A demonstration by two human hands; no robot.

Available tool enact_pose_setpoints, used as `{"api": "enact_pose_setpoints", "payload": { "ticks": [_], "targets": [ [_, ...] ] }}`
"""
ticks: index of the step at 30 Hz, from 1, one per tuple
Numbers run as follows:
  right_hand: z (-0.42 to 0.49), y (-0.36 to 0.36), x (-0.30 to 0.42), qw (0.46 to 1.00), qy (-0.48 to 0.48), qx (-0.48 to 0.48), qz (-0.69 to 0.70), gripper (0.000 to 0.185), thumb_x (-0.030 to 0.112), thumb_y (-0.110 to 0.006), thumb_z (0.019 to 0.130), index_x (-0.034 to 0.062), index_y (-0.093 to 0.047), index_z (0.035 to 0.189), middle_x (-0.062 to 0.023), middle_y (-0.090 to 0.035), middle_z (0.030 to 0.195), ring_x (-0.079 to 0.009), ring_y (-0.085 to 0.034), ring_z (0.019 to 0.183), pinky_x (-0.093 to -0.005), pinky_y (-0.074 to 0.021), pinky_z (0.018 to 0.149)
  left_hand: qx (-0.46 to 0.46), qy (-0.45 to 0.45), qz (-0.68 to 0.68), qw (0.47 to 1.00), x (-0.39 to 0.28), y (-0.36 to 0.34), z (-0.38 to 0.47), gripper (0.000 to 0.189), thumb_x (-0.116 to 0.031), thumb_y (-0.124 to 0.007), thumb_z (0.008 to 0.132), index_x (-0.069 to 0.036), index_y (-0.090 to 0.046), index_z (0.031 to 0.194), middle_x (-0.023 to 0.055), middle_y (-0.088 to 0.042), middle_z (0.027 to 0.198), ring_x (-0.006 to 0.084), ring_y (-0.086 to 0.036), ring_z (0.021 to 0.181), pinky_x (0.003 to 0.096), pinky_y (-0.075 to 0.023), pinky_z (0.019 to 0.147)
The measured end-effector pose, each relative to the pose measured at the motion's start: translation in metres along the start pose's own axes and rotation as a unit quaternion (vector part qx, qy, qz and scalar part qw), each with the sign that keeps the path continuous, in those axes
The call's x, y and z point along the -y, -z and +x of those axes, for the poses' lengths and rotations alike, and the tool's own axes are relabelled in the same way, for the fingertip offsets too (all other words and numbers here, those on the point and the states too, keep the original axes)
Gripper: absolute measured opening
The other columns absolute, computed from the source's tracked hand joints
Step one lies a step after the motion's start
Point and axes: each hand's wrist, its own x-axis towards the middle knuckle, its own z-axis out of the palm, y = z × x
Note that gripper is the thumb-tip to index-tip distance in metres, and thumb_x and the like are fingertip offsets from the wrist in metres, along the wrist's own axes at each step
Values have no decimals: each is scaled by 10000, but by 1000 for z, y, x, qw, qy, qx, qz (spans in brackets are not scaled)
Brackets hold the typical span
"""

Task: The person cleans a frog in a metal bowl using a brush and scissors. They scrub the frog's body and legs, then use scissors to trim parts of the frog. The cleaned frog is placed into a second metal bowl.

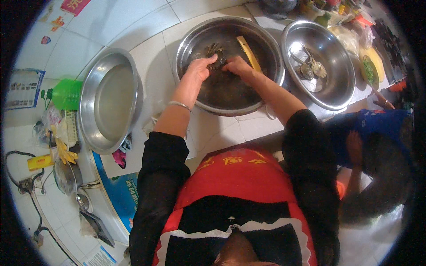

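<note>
My left hand (200, 67) grips a dark brown crab (215, 50) low over a wide steel basin (229, 112) of murky water, its thumb over the near side. The crab's legs spread past the fingertips. Close on the right, my right hand (239, 67) has its fingers curled at the crab's edge; whatever lies between them is hidden. A flat yellow strip, perhaps a wooden or bamboo handle (249, 53), leans in the basin beyond my right wrist. Two or so crabs (312, 69) lie in the steel basin (336, 99) to the right.
Another steel basin (87, 103) with cloudy water stands left on the tiled counter (219, 128). Beside it are a green plastic jug (68, 94) and yellow gloves (65, 151). At right, a person in blue (369, 133) is close, below a plate of chopped greens (369, 69).
</note>
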Motion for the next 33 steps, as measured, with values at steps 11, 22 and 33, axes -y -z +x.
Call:
{"api": "enact_pose_setpoints", "payload": {
  "ticks": [11, 22, 33],
  "targets": [
    [1, 4, -2, 968, -81, -137, 194, 286, 228, -616, 758, -30, -638, 878, -118, -635, 798, -216, -597, 695, -337, -462, 667, -31, -65, -36, 997, 5, 4, 5, 257, -104, -558, 844, 40, -511, 1052, 119, -580, 948, 250, -570, 853, 371, -473, 767],
    [-31, 9, 37, 965, -124, -138, 185, 430, 236, -810, 607, -64, -630, 856, -112, -644, 792, -194, -606, 714, -306, -475, 643, 36, -74, -1, 997, 3, -14, -10, 260, -67, -558, 824, 49, -494, 1048, 148, -576, 972, 269, -589, 852, 385, -497, 754],
    [-34, 12, 36, 990, -80, 79, 90, 276, 147, -689, 652, -7, -635, 874, -95, -631, 811, -228, -588, 724, -334, -458, 679, -119, -76, 18, 990, 9, -3, 8, 151, -53, -562, 783, 42, -571, 900, 134, -611, 851, 251, -604, 754, 362, -504, 703]
  ]
}}
